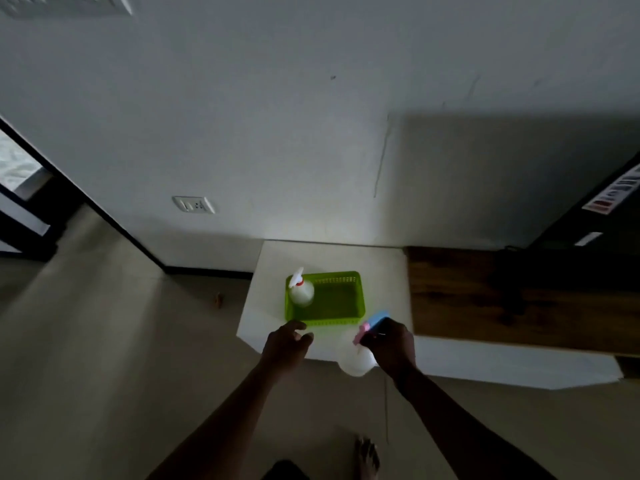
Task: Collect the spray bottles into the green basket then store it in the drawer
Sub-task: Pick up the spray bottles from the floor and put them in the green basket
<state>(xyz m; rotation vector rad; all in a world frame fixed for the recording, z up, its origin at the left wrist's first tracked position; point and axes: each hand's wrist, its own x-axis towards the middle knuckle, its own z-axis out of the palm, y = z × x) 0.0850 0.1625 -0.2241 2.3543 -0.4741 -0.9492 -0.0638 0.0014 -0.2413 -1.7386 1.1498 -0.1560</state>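
Note:
A green basket (pixel 341 318) stands on a white cabinet top (pixel 332 258). A white spray bottle with a red collar (pixel 300 289) stands upright in the basket's left end. My right hand (pixel 393 344) is shut on the neck of a second spray bottle (pixel 358 362), white with a blue and pink head, held in the air just in front of the basket's right corner. My left hand (pixel 287 342) hovers at the basket's front left edge with fingers apart, holding nothing.
A dark wooden surface (pixel 512 299) adjoins the white cabinet on the right, with a black appliance (pixel 595 216) behind it. A wall socket (pixel 194 204) sits on the grey wall. A doorway (pixel 20 188) opens at left. My foot (pixel 367 455) shows on the floor.

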